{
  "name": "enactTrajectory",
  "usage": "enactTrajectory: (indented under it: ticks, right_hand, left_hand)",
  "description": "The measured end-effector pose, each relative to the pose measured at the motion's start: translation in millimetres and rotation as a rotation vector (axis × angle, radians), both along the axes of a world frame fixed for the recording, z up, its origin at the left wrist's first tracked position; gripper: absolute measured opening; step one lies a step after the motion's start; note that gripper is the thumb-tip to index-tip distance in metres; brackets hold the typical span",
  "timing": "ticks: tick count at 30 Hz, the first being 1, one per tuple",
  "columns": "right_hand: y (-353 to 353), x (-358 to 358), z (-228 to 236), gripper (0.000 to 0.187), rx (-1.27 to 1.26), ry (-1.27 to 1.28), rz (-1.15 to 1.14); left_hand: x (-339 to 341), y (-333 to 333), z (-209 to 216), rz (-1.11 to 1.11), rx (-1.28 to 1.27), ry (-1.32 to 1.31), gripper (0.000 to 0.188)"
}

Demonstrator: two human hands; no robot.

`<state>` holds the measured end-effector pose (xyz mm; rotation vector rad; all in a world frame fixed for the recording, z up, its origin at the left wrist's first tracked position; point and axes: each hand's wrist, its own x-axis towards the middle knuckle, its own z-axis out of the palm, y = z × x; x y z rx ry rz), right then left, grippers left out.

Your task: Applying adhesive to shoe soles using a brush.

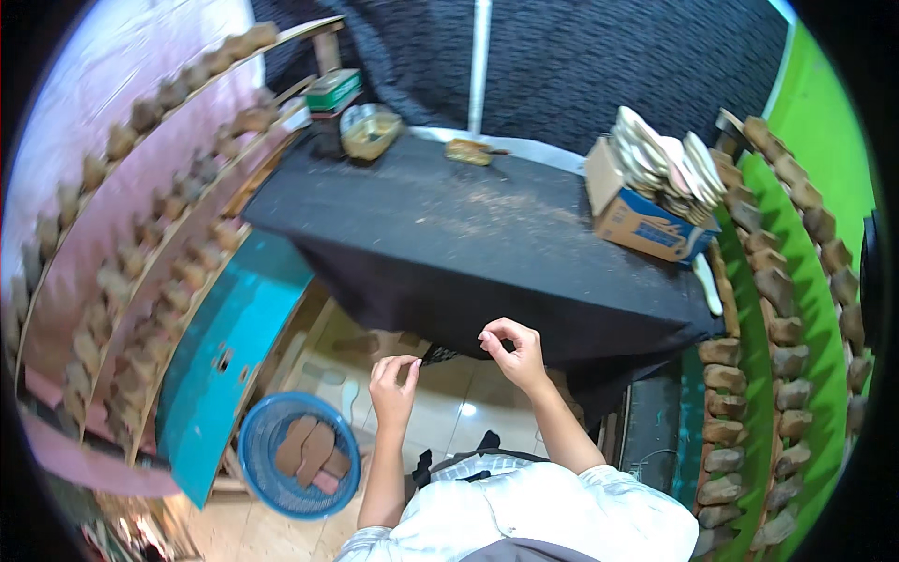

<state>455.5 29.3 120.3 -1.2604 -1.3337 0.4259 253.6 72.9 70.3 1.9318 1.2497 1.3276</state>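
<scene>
Both of my hands are raised in front of me, a little apart, near the front edge of the black-covered table [421, 211]. Thumb and fingers of my left hand [393, 382] are pinched together. My right hand [515, 351] also has its thumb and index finger brought together, bent into a ring. Whatever they may hold is too small to make out. A small black patterned piece [436, 355] shows beside my left fingertips; I cannot tell whether it is held or hangs behind.
Left on the floor stands a blue basket [272, 487] with brown sole-shaped pieces [304, 445]. A box [646, 225] of pale shoe-shaped pieces, a brush [471, 152] and a small basket [372, 138] are on the table. Shelves of shoe lasts [721, 379] flank both sides.
</scene>
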Motion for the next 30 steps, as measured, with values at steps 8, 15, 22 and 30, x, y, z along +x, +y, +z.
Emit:
enactTrajectory:
  ticks: [8,15,22,30]
  right_hand:
    - [-26.0,135.1,30.4,0.014,0.093,-0.046,-0.186]
    - [-18.6,195.3,50.4,0.005,0.15,-0.158,-0.486]
    - [15.5,267.9,100.8,0.009,0.271,-0.464,-0.781]
    - [41.5,313.8,140.2,0.012,0.301,-0.644,-1.013]
  left_hand:
    - [157.0,19.2,30.7,-0.242,0.04,-0.153,0.008]
    - [225.0,57.9,39.3,-0.385,0.088,-0.123,0.008]
    - [280.1,118.9,62.5,-0.498,0.158,-0.084,0.008]
    - [330.2,178.8,84.5,-0.647,0.176,-0.085,0.008]
